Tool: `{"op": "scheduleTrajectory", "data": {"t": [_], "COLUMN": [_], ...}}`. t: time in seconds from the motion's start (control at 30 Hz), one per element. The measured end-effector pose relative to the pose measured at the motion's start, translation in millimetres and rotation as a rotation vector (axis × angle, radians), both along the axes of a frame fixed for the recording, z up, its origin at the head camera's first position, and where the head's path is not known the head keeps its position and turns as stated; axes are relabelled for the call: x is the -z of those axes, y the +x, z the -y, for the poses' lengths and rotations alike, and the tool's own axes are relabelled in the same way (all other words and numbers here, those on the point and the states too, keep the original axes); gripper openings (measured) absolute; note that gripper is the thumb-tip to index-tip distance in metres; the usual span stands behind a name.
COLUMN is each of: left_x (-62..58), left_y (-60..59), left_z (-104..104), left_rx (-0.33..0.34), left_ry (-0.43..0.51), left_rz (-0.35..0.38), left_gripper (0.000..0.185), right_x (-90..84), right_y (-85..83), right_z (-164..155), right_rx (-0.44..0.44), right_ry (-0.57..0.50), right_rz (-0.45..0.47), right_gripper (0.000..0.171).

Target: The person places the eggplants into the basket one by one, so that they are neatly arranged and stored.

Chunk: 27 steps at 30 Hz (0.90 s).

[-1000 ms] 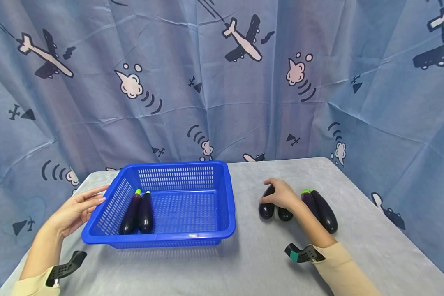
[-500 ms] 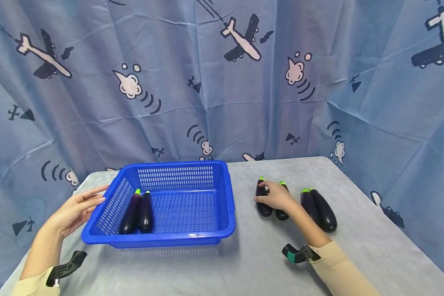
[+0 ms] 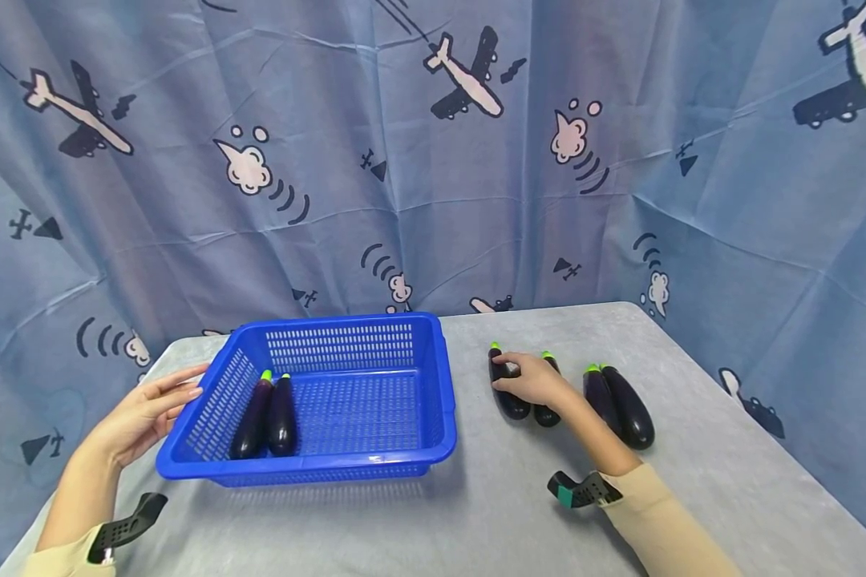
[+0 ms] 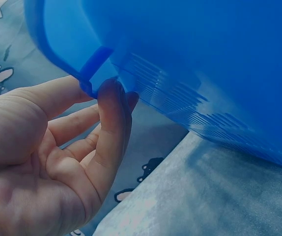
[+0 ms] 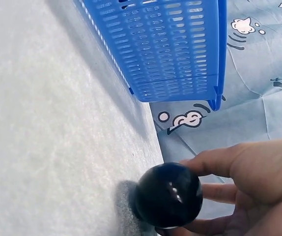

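Observation:
My right hand (image 3: pixel 537 378) grips a dark purple eggplant (image 3: pixel 511 405) with a green stem tip, its fingers along the left side. In the right wrist view the eggplant's rounded end (image 5: pixel 168 196) faces the camera, close over the table. A second eggplant (image 3: pixel 546 415) lies just beside it, partly covered by the hand. At the left, my left hand (image 3: pixel 144 417) holds the rim of a blue plastic basket (image 3: pixel 310 462). The left wrist view has thumb and fingertips (image 4: pixel 112 96) at the basket's edge. Inside the basket two eggplants (image 3: pixel 282 417) lie side by side along its left part.
Two more eggplants (image 3: pixel 626 407) lie together right of my right forearm. The grey-white table (image 3: pixel 505 513) ends at a blue curtain (image 3: pixel 346 160) printed with planes. Each wrist wears a black band mount (image 3: pixel 584 489).
My right hand has shifted left with the eggplant, so its green tip shows and it stands further from its neighbour. My left hand and the basket have stayed put.

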State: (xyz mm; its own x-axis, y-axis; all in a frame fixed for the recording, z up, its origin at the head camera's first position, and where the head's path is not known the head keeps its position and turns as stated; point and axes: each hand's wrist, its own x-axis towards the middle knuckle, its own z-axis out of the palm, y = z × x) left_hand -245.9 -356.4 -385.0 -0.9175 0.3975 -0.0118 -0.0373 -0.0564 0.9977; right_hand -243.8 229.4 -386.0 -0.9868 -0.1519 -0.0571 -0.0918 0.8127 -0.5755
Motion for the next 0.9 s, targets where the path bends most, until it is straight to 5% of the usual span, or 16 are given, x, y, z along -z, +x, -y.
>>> {"op": "scheduleTrajectory", "data": {"t": [0.4, 0.9], "left_x": [1.3, 2.6], "left_y": [-0.9, -1.9], "left_z": [1.3, 2.1], "left_rx": [0.025, 0.038], "left_ry": [0.018, 0.027], "left_rz": [0.003, -0.001], "left_gripper": [0.047, 0.048], "right_x": [3.0, -2.3], "right_y": [-1.9, 0.1], "right_z": [3.3, -1.9], "right_rx": [-0.032, 0.065], "right_ry": [0.049, -0.244], "right_rz": [-0.011, 0.072], "right_gripper": [0.051, 0.052]}}
